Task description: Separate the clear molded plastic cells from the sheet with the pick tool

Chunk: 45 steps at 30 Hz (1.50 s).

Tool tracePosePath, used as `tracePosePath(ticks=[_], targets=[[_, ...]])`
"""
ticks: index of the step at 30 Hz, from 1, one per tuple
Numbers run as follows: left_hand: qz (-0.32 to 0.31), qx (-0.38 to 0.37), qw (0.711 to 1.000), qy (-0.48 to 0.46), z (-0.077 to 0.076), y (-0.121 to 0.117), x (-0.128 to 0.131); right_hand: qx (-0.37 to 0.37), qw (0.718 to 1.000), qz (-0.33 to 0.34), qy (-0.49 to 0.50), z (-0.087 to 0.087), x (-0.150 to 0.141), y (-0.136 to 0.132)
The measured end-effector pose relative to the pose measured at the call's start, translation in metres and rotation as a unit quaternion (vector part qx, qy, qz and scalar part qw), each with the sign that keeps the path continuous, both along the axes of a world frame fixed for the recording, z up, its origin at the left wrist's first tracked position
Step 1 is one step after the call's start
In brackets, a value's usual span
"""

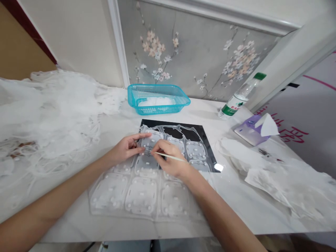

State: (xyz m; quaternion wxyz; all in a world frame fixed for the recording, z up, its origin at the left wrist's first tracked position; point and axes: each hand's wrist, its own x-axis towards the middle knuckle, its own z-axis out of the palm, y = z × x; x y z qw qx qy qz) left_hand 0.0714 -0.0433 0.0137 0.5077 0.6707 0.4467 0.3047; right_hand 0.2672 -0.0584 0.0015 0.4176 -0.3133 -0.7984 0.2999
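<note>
Translucent plastic sheet of rounded panels (141, 196) lies partly over a black rectangular mat (207, 140). My right hand (168, 161) pinches a slim pale stick (172, 156); my left hand (127, 147) spreads thumb and forefinger on the sheet.

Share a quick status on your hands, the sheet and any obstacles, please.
Right hand holding stick over sheet. Left hand at sheet, thumb and forefinger apart. Sheet partly over black mat. Basket beyond mat; nothing visibly in the way.
</note>
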Motion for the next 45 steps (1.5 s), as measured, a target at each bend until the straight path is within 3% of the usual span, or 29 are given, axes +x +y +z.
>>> tracePosePath(ticks=[8,21,27,35,45], targets=[[0.018,-0.007,1.000,-0.017,0.006,-0.004,0.004,0.023,0.998,0.022,-0.049,-0.003,0.000,0.001],[0.026,-0.014,0.999,-0.017,0.005,-0.003,0.002,-0.033,0.998,-0.029,0.040,0.017,0.005,-0.003],[0.027,-0.025,0.999,-0.020,0.006,-0.003,0.004,-0.047,0.998,-0.024,0.042,0.018,0.008,-0.001],[0.030,-0.012,0.999,0.021,0.003,-0.002,0.005,-0.103,0.988,-0.022,0.117,0.018,0.007,0.000],[0.027,-0.026,0.999,-0.010,0.006,-0.003,0.006,-0.105,0.992,-0.018,0.068,0.010,0.003,0.000]])
